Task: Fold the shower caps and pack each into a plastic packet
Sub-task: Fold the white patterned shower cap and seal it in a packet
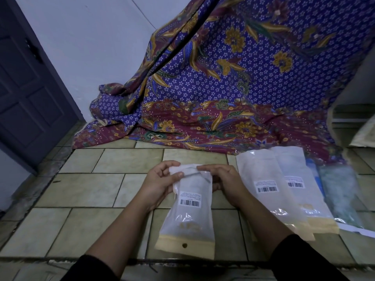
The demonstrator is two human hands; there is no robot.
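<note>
Pinching packet [189, 207] flap (both hands [160, 183])

Single view only, head-mounted wide-angle, so no overlap with any second camera. It looks forward and steeply down from above the person's forearms onto a tiled floor [85, 191]. Near: both hands sit centre frame, left hand [160, 183] and right hand [225, 183], forearms entering from the bottom edge. Facing a patterned cloth [233, 88] draped at the floor's far edge, with a dark door [30, 88] at far left. Strong barrel distortion: tile lines and the door frame bend toward the frame corners.
</note>
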